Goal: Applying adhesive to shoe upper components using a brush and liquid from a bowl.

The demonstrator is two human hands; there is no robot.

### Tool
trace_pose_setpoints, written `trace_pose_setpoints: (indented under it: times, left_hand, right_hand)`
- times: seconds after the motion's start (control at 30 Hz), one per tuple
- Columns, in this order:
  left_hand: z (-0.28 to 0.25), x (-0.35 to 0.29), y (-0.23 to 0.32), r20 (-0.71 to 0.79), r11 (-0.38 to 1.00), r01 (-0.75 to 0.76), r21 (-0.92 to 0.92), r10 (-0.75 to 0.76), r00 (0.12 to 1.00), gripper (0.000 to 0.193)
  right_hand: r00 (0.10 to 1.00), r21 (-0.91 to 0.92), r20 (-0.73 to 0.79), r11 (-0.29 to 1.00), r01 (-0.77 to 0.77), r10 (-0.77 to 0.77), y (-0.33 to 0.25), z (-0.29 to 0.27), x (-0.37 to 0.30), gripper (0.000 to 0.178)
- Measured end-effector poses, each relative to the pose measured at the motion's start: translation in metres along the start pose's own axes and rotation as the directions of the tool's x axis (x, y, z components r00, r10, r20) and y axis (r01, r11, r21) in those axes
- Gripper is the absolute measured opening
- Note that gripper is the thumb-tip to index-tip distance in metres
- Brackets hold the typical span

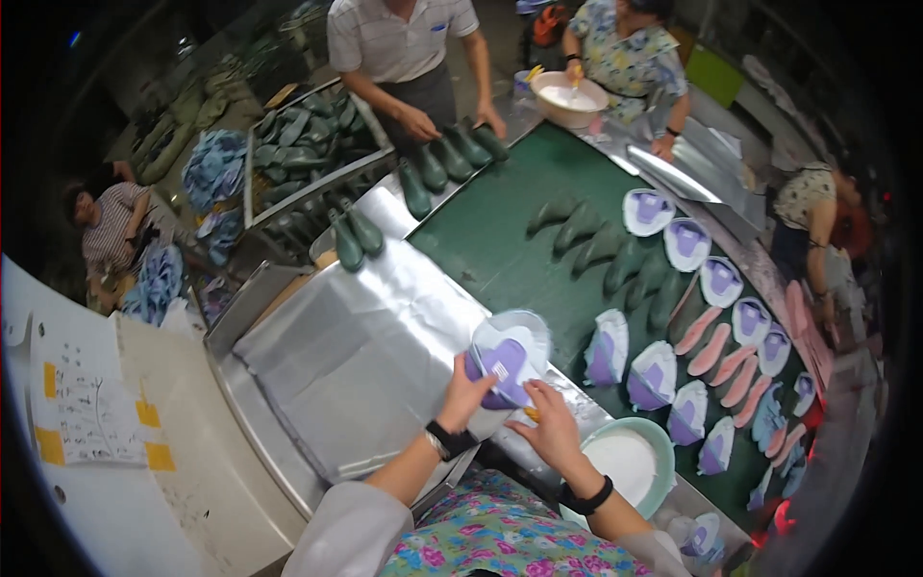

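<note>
A purple and white fabric shoe upper is held up in front of me, above the edge of the metal surface. My left hand grips its left side, fingers wrapped round the purple part. My right hand is closed at the upper's lower right edge, with a yellow handle showing among its fingers; the rest of that tool is hidden. Just below the right hand stands a pale green bowl of white paste or liquid. More purple and white uppers stand in a row on the green belt to the right.
Dark green shoe lasts and pink insoles lie along the belt. A shiny metal sheet spreads to my left. Across from me, one person handles lasts; another works beside a cream bowl. A crate holds more lasts.
</note>
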State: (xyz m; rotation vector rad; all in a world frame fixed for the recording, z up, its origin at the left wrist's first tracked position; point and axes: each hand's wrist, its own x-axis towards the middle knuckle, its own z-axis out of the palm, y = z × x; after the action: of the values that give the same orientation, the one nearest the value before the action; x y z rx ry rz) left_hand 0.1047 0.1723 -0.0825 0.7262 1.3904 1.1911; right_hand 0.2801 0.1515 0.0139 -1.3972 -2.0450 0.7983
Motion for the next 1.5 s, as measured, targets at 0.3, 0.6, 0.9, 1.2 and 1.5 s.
trace_pose_setpoints:
  times: [0.3,0.6,0.9,1.2,1.5]
  left_hand:
    - [-0.012,-0.075,0.08,0.496,0.964,-0.255,0.082,0.182,0.849,0.072]
    - [0.041,-0.116,0.078,0.537,0.988,-0.075,-0.136,0.137,0.832,0.058]
    - [0.047,-0.157,0.051,0.878,0.907,-0.068,0.417,-0.381,0.29,0.04]
    - [0.025,-0.165,0.026,0.735,0.836,0.33,0.438,-0.544,0.405,0.05]
    - [0.063,-0.123,0.001,0.539,0.807,0.464,0.364,-0.589,0.602,0.038]
  right_hand:
    - [0.961,0.208,0.273,0.974,-0.092,0.033,-0.049,-0.071,-0.025,0.033]
    - [0.974,0.272,-0.011,0.938,-0.215,0.226,-0.008,-0.12,-0.111,0.02]
    - [0.399,0.36,-0.448,0.569,-0.739,0.8,0.153,-0.099,-0.263,0.037]
    - [0.472,0.322,-0.495,0.659,-0.68,0.729,0.183,-0.028,-0.276,0.018]
    - [0.489,0.549,-0.494,0.694,-0.465,0.719,0.108,-0.101,-0.243,0.018]
